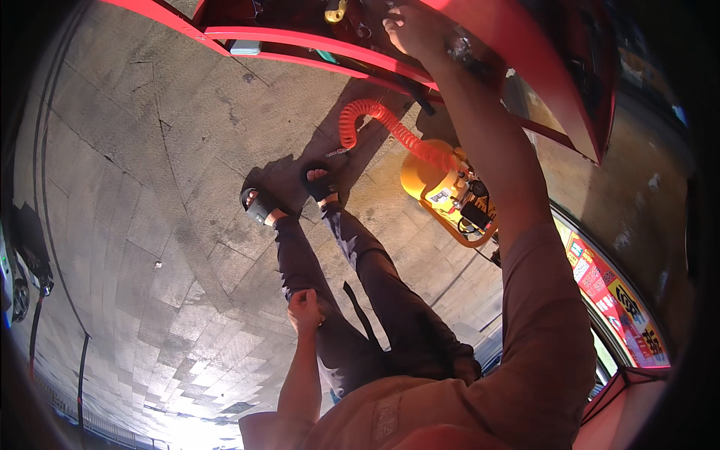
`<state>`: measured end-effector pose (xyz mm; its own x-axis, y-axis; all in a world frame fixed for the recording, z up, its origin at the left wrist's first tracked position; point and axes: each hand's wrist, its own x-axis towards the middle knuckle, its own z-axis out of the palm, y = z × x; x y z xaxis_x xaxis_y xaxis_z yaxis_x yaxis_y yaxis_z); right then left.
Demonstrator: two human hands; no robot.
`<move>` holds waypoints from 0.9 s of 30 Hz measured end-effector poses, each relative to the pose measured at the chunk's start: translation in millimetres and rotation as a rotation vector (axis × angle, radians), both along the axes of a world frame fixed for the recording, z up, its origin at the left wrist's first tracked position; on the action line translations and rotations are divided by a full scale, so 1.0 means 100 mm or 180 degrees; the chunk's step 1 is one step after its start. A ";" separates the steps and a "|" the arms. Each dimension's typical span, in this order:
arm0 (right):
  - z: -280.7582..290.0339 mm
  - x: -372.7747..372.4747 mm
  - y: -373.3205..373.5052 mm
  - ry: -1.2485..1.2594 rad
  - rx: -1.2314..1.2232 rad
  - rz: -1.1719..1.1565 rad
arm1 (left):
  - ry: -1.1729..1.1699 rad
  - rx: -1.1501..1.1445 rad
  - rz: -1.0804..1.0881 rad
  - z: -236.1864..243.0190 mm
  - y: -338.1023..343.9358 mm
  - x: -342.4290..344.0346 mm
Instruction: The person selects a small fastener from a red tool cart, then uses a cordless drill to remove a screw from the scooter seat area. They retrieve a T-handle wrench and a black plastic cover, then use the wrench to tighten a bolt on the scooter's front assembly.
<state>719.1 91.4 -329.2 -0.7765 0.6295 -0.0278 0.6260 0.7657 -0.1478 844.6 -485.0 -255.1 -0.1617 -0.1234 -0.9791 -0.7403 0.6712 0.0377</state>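
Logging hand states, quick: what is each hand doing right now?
Left hand: closed in a loose fist by the thigh, nothing visible in it.
Right hand: reaching into the red compartment; whether it grips anything cannot be told.

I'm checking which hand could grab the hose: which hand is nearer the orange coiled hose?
Right. The right hand reaches into the red compartment just above the orange coiled hose. The left hand rests at the thigh, well below it.
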 end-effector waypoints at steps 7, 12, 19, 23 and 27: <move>0.43 1.60 0.28 0.0490 0.0432 -0.1090 | 0.0079 0.0030 -0.0200 0.02 0.05 -0.04; 0.46 2.36 0.70 -0.0375 0.0680 -0.1148 | 0.0411 0.0109 -0.0572 0.00 0.12 -0.06; 0.32 2.15 1.00 -0.0674 0.0861 -0.0974 | 0.0918 -0.0007 -0.0936 -0.04 0.19 -0.04; 0.28 1.92 1.29 -0.0824 0.0875 -0.0935 | 0.1374 0.0050 -0.1198 -0.07 0.16 -0.09; 0.15 1.64 1.57 -0.0907 0.0929 -0.0905 | 0.1624 0.0042 -0.0846 -0.11 0.20 -0.36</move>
<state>882.9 248.5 -314.5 -0.5602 0.8283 -0.0050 0.8003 0.5428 0.2547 808.6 -465.2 -266.3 -0.6379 -0.0024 -0.7701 -0.4321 0.8288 0.3555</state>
